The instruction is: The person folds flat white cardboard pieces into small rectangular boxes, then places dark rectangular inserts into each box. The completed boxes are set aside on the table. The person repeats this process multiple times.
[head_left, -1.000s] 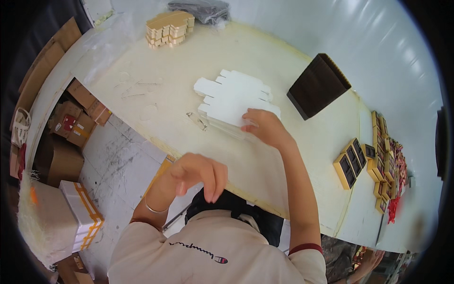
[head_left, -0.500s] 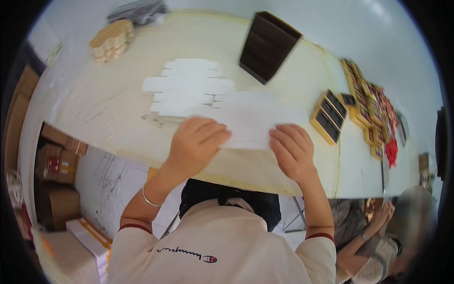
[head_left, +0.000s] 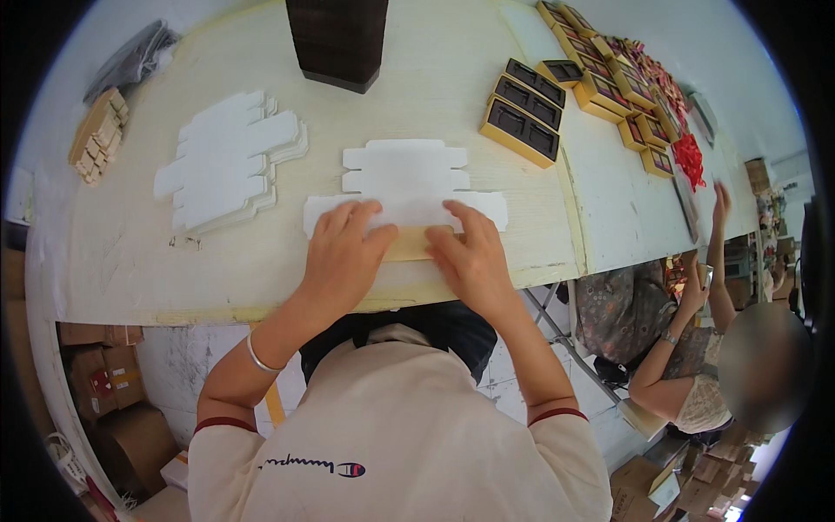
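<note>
A white die-cut carton blank (head_left: 404, 170) lies flat on the table in front of me. Its near panel is turned over, so a gold-tan strip (head_left: 409, 245) shows along the edge closest to me. My left hand (head_left: 346, 248) grips the left part of this fold, fingertips on the white face and thumb by the strip. On the right part, my right hand (head_left: 465, 252) has curled fingers and thumb closed at the same fold. To the left rests a stack of similar white blanks (head_left: 228, 161).
A tall dark brown bin (head_left: 337, 43) stands at the back. Gold boxes with black inserts (head_left: 522, 113) sit to the right, with filled gold boxes (head_left: 609, 83) and red ribbon (head_left: 687, 161) beyond. Tan wooden-looking pieces (head_left: 100, 139) lie far left. A co-worker (head_left: 678, 348) sits at right.
The white blank, held between my hands before, now lies on the table with its near panel folded over. My hands have moved closer together. The view has swung to the right.
</note>
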Motion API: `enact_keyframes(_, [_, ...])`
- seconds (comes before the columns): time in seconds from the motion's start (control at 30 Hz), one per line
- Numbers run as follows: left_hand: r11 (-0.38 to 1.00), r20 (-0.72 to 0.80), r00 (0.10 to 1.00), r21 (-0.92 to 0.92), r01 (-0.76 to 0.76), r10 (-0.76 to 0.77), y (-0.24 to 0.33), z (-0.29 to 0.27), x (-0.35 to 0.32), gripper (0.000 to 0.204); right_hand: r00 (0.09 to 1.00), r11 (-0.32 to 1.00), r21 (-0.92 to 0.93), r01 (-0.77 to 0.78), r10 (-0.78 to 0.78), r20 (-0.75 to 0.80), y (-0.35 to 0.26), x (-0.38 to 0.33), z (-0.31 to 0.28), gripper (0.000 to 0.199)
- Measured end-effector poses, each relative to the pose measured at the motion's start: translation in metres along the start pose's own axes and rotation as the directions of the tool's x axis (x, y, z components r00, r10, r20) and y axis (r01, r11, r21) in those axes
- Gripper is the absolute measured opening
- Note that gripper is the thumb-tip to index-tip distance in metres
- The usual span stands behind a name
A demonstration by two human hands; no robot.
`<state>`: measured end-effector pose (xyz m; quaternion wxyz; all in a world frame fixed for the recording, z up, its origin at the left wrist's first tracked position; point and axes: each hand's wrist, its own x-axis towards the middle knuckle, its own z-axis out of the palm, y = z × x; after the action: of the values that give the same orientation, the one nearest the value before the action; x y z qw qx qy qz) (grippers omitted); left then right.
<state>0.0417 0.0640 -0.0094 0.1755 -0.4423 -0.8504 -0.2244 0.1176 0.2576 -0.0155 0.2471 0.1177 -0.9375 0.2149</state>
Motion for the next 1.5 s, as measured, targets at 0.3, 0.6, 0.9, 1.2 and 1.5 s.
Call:
enact_keyframes(0.3, [0.984, 0.146, 0.978, -0.125, -0.130, 0.148, -0.012, 0.001, -0.002, 0.026, 0.897, 0.922, -0.083, 0.378, -0.342, 0.281, 0.015, 0.005, -0.005, 0.035])
enact_keyframes(0.6, [0.990, 0.242, 0.970, -0.129, 0.060, -0.028, -0.039, 0.020, 0.024, 0.004, 0.897, 0.999, 0.016, -0.048, 0.036, 0.441, 0.028, 0.048, 0.011, 0.014])
enact_keyframes(0.9, [0.977, 0.077, 0.978, -0.079, 0.198, -0.192, -0.019, -0.006, 0.042, 0.033, 0.821, 0.722, 0.425, -0.546, 0.362, 0.441, -0.009, 0.040, 0.021, 0.020])
enact_keyframes(1.2, [0.776, 0.410, 0.876, -0.456, 0.437, -0.253, -0.037, -0.009, 0.028, 0.048, 0.962, 0.746, 0.608, -0.271, 0.195, 0.190, -0.012, 0.002, -0.013, 0.051])
enact_keyframes(1.5, [0.882, 0.421, 0.901, -0.380, 0.281, -0.105, -0.050, 0.008, 0.047, 0.045, 0.913, 0.954, 0.037, 0.297, -0.295, 0.283, 0.012, -0.015, -0.026, 0.027])
